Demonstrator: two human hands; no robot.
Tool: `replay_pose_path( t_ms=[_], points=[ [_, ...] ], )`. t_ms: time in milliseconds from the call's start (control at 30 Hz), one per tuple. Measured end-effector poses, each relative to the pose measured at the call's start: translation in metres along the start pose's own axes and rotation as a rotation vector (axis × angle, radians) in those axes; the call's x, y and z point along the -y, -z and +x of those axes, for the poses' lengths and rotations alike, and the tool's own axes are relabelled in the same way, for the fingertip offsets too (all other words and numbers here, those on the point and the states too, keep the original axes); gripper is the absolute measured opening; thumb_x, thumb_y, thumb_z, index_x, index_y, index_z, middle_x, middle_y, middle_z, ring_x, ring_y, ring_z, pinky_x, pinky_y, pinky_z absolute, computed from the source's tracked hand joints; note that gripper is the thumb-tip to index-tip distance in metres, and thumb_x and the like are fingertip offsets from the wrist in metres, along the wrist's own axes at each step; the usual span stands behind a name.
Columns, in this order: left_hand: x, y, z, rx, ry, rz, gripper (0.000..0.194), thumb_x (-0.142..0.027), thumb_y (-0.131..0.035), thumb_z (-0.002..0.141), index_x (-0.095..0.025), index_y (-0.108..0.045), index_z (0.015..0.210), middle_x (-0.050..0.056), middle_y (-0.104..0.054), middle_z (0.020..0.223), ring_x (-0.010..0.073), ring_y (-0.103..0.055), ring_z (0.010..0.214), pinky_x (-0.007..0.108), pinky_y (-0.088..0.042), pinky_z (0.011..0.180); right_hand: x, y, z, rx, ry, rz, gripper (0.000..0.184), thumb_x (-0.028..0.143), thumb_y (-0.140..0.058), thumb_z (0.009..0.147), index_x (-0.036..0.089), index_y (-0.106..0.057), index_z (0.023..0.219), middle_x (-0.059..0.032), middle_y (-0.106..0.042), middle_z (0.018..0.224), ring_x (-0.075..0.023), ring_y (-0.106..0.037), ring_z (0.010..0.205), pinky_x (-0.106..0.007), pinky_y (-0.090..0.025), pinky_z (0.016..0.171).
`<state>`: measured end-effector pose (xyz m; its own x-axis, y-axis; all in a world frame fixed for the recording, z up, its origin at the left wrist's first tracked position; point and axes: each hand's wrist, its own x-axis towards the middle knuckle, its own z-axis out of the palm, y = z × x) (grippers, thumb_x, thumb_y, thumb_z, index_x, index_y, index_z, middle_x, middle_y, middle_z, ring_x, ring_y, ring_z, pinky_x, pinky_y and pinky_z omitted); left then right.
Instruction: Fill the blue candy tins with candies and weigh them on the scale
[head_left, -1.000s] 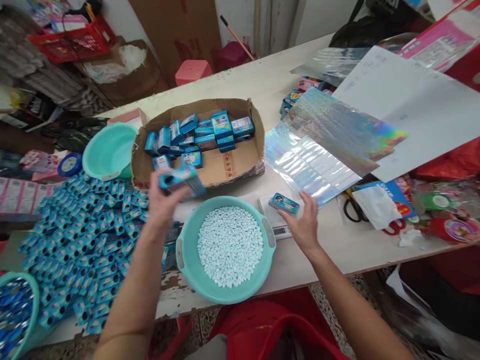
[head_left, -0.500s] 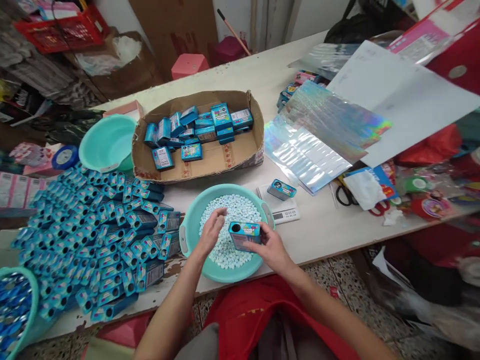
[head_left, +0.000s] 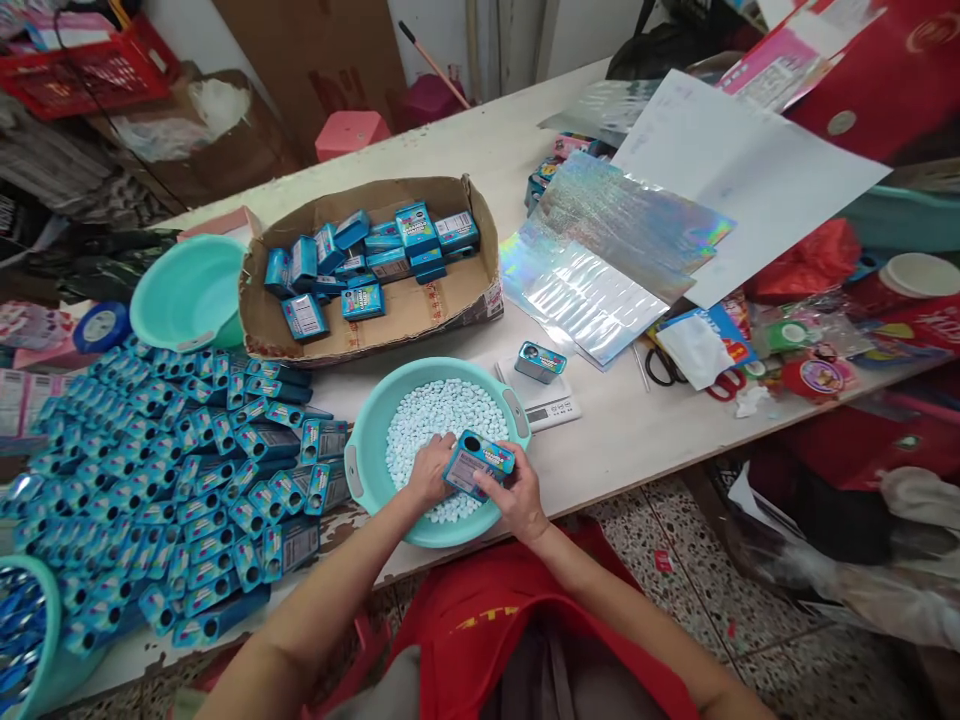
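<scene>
My right hand (head_left: 517, 492) grips a small blue tin (head_left: 477, 466) with a round dark hole at one end of its top. The tin is tilted over a turquoise basin (head_left: 365, 420) of small white candies (head_left: 442, 405). My left hand (head_left: 430, 470) reaches down onto the candies just left of the tin. Its fingers bend downward and their tips are hidden, so I cannot tell whether they hold any. To the right, another blue tin (head_left: 540, 362) stands on a white digital scale (head_left: 553, 408).
Many blue tins with round holes (head_left: 187, 480) crowd the table's left side. Behind the basin is a cardboard box (head_left: 442, 312) with several blue tins, beside an empty turquoise basin (head_left: 187, 290). Shiny sheets (head_left: 600, 300), scissors (head_left: 664, 367) and packets lie on the right.
My left hand has moved down from above the basin onto the candies. The tin in my right hand has tilted and shifted slightly left. The camera view has turned a little.
</scene>
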<state>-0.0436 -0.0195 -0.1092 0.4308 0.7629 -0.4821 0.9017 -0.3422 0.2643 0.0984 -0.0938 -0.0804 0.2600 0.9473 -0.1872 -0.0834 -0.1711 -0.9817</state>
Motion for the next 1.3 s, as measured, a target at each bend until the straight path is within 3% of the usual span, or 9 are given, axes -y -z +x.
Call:
replay_pose_path(
  t_ms=[133,200,333,400,467,567,700,1033,1300],
  points=[
    [0.016,-0.003,-0.016,-0.060,0.069,-0.235,0.017,-0.024,-0.056,0.074,-0.021,-0.064,0.089,0.005,-0.061,0.093,0.0203,-0.057,0.084,0.029,-0.044,0.072,0.002,-0.004,0.011,-0.028,-0.058,-0.043,0.042,0.045,-0.068,0.071,0.019,-0.052,0.101,-0.0023,-0.062,0.084,-0.0179,-0.058,0.076,-0.032,-0.050,0.073],
    [0.017,0.003,-0.017,-0.175,0.171,-0.557,0.010,-0.028,-0.055,0.074,-0.020,-0.061,0.075,0.002,-0.060,0.076,0.0174,-0.057,0.074,0.026,-0.043,0.065,0.006,-0.004,0.017,-0.025,-0.021,-0.157,0.041,0.043,-0.068,0.072,0.019,-0.053,0.102,-0.0045,-0.063,0.090,-0.0196,-0.059,0.082,-0.033,-0.049,0.076],
    [0.004,0.031,-0.022,-0.340,0.350,-1.369,0.026,-0.043,-0.062,0.068,-0.019,-0.053,0.069,-0.003,-0.050,0.057,0.0090,-0.042,0.044,0.020,-0.029,0.041,0.015,-0.003,0.024,0.038,0.174,-0.431,0.029,0.032,-0.067,0.073,0.021,-0.057,0.098,-0.0062,-0.061,0.094,-0.0224,-0.058,0.090,-0.035,-0.046,0.081],
    [-0.008,0.046,-0.027,-0.437,0.289,-1.658,0.027,-0.043,-0.064,0.067,-0.019,-0.051,0.070,-0.003,-0.053,0.060,0.0084,-0.044,0.043,0.020,-0.029,0.040,0.018,-0.005,0.024,0.124,0.274,-0.516,0.024,0.028,-0.066,0.075,0.021,-0.058,0.097,-0.0064,-0.061,0.094,-0.0235,-0.057,0.092,-0.037,-0.045,0.083],
    [-0.018,0.057,-0.029,-0.552,0.175,-1.817,0.025,-0.040,-0.064,0.067,-0.018,-0.052,0.069,-0.001,-0.058,0.065,0.0111,-0.055,0.053,0.022,-0.040,0.047,0.019,-0.009,0.023,0.186,0.335,-0.585,0.024,0.026,-0.067,0.075,0.022,-0.060,0.097,-0.0067,-0.063,0.095,-0.0251,-0.057,0.093,-0.039,-0.044,0.083],
    [-0.027,0.064,-0.027,-0.705,0.107,-1.867,0.021,-0.037,-0.064,0.068,-0.018,-0.054,0.069,0.000,-0.061,0.068,0.0142,-0.061,0.065,0.027,-0.049,0.062,0.020,-0.014,0.022,0.194,0.353,-0.653,0.027,0.024,-0.069,0.073,0.021,-0.062,0.099,-0.0074,-0.064,0.096,-0.0266,-0.056,0.093,-0.041,-0.044,0.083],
    [-0.028,0.066,-0.020,-0.836,0.129,-1.876,0.021,-0.036,-0.066,0.068,-0.018,-0.055,0.073,-0.001,-0.062,0.072,0.0142,-0.064,0.065,0.027,-0.049,0.064,0.025,-0.015,0.023,0.212,0.364,-0.648,0.029,0.022,-0.068,0.074,0.021,-0.061,0.102,-0.0076,-0.064,0.099,-0.0262,-0.057,0.095,-0.041,-0.045,0.083],
    [-0.029,0.072,-0.014,-0.793,0.090,-1.766,0.023,-0.037,-0.066,0.072,-0.017,-0.056,0.075,-0.001,-0.061,0.074,0.0123,-0.063,0.057,0.023,-0.047,0.053,0.035,-0.014,0.032,0.253,0.310,-0.538,0.029,0.020,-0.067,0.073,0.022,-0.062,0.101,-0.0060,-0.064,0.097,-0.0244,-0.059,0.095,-0.038,-0.047,0.084],
    [-0.032,0.069,-0.011,-0.743,0.051,-1.698,0.024,-0.041,-0.063,0.076,-0.018,-0.056,0.077,0.001,-0.064,0.071,0.0143,-0.064,0.063,0.026,-0.049,0.062,0.031,-0.013,0.041,0.235,0.241,-0.485,0.029,0.022,-0.067,0.072,0.023,-0.062,0.100,-0.0058,-0.064,0.098,-0.0241,-0.059,0.096,-0.039,-0.047,0.085]
  ],
)
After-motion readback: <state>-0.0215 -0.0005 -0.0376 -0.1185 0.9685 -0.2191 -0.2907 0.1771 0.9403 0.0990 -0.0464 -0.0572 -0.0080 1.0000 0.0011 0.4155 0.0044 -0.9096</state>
